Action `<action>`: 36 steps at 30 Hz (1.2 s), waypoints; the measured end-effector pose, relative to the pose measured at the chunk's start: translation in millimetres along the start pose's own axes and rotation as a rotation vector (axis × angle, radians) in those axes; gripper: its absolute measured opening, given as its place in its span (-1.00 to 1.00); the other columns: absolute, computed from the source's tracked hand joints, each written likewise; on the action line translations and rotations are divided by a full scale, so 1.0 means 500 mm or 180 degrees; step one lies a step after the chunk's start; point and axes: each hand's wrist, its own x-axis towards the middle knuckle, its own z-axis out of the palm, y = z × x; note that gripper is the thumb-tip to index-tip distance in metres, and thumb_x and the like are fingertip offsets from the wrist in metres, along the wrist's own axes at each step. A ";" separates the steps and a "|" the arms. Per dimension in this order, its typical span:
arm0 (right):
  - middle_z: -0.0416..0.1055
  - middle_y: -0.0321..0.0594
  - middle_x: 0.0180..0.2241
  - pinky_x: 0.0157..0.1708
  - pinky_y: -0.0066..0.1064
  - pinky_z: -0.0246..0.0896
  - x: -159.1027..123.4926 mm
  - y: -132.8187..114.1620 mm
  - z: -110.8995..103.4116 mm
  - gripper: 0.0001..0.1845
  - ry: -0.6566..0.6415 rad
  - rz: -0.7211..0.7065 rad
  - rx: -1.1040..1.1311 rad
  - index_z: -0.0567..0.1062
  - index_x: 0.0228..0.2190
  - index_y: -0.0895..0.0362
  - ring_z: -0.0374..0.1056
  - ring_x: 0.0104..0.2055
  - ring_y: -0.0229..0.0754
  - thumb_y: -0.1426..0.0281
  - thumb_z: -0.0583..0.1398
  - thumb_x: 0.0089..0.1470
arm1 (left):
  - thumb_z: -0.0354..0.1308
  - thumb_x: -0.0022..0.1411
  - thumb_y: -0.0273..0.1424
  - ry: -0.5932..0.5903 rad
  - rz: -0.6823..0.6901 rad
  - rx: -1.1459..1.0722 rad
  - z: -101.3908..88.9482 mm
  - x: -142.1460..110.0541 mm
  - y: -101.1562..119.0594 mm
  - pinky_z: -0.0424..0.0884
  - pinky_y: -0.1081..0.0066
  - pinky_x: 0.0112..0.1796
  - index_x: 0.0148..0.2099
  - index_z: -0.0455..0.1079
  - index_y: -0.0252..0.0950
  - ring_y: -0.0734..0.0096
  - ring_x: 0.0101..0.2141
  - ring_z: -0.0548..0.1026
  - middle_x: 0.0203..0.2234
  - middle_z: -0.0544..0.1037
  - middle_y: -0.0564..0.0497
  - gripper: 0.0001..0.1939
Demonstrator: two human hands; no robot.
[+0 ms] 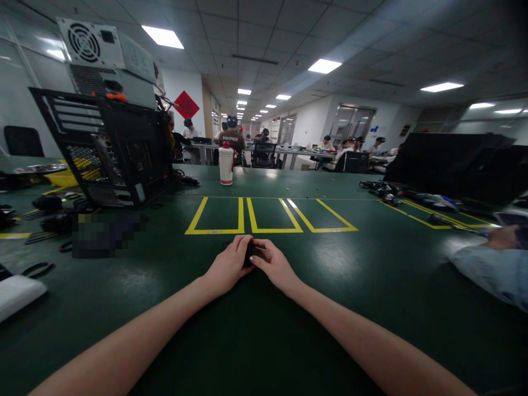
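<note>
A small black object (248, 254) is held between my two hands, low over the green table (256, 341); its kind cannot be made out. My left hand (231, 261) is closed around its left side, with part of the dark shape showing past the fingers. From the right, my right hand (273, 263) grips it with thumb and fingertips. Just beyond the hands, yellow tape outlines (272, 230) mark the table top.
An open black computer case (124, 148) with power supplies (99, 47) on top stands left. A white cup (226, 165) is at the table's far side. Dark cables (61, 217) lie left. Another person's sleeve (490, 269) rests at right, near a black monitor (454, 162).
</note>
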 end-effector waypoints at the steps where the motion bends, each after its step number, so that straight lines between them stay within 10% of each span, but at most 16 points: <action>1: 0.26 -0.22 -0.11 0.02 -0.23 0.09 0.000 0.000 -0.001 -0.66 -0.0040 0.0009 0.0029 0.28 -0.19 0.08 0.19 0.01 -0.17 0.46 0.15 -0.09 | 0.12 0.03 -0.42 -0.0002 -0.0002 0.0010 0.000 0.000 0.000 0.34 0.24 -0.16 0.09 -0.14 -0.19 0.22 -0.08 0.32 0.01 0.12 -0.08 -0.36; 8: 0.29 -0.29 -0.21 -0.02 -0.27 0.15 -0.001 0.004 -0.004 -0.87 -0.0074 -0.0169 0.0111 0.32 -0.34 0.08 0.24 -0.04 -0.20 0.44 0.12 -0.04 | 0.11 0.05 -0.40 0.0002 -0.0043 0.0016 -0.004 0.000 0.005 0.36 0.24 -0.17 0.09 -0.14 -0.17 0.23 -0.08 0.33 0.01 0.12 -0.07 -0.38; 36: 0.28 -0.26 -0.14 -0.03 -0.21 0.15 -0.004 -0.001 -0.009 -0.68 -0.0274 0.0035 0.0155 0.29 -0.22 0.05 0.21 -0.02 -0.16 0.42 0.17 -0.09 | 0.11 0.03 -0.42 -0.0032 -0.0078 0.0000 -0.003 -0.001 0.005 0.36 0.23 -0.18 0.09 -0.15 -0.16 0.22 -0.08 0.32 0.02 0.11 -0.06 -0.36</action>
